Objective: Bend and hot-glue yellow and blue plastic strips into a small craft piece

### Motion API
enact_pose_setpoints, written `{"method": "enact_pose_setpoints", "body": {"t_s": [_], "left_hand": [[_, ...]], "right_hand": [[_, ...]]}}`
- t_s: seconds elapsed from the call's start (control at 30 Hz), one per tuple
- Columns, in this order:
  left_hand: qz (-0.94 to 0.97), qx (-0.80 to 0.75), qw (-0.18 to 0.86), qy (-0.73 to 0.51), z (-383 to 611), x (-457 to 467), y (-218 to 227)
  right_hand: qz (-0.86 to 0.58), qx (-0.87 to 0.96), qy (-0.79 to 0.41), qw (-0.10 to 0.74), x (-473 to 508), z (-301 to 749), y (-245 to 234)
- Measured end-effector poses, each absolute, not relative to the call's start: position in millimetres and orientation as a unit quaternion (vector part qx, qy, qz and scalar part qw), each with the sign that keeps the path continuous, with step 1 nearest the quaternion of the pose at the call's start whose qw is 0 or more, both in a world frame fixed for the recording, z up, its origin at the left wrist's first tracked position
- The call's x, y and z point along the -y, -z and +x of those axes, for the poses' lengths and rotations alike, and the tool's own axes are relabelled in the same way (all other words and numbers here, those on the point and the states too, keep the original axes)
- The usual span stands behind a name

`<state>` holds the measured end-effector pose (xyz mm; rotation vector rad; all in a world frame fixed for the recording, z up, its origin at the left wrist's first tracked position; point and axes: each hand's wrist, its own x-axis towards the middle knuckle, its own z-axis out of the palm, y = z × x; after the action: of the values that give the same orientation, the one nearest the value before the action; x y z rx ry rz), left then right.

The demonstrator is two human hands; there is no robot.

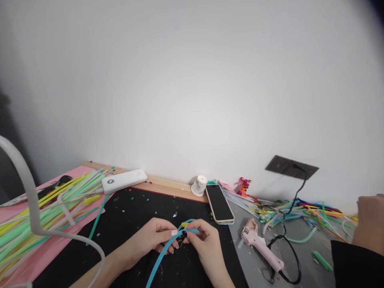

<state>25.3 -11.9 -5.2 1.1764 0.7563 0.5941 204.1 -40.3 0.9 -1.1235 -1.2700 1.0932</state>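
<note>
Both my hands meet over a black mat point(132, 224) near the desk's front edge. My left hand point(151, 238) and my right hand point(207, 242) are closed in pinches on a blue plastic strip point(163, 256) that runs from my fingers down toward me. Its upper end curves into a loop between my fingertips. A small black bead and a yellow bit sit at the pinch point, too small to make out further.
A pile of green and yellow strips point(45, 212) lies on pink paper at the left, under a white cable point(33, 212). A white power bank point(124, 181), a phone point(219, 203), a pink glue gun point(261, 246) with a black cord and scattered coloured strips point(303, 212) lie around. Another person's hand point(370, 224) rests at the right edge.
</note>
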Motion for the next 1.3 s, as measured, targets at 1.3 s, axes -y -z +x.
{"method": "enact_pose_setpoints", "body": {"t_s": [1.3], "left_hand": [[0.632,-0.371,0.611,-0.3,32,12,10]], "right_hand": [[-0.524,0.668,-0.191,0.493,44,209,-10]]}}
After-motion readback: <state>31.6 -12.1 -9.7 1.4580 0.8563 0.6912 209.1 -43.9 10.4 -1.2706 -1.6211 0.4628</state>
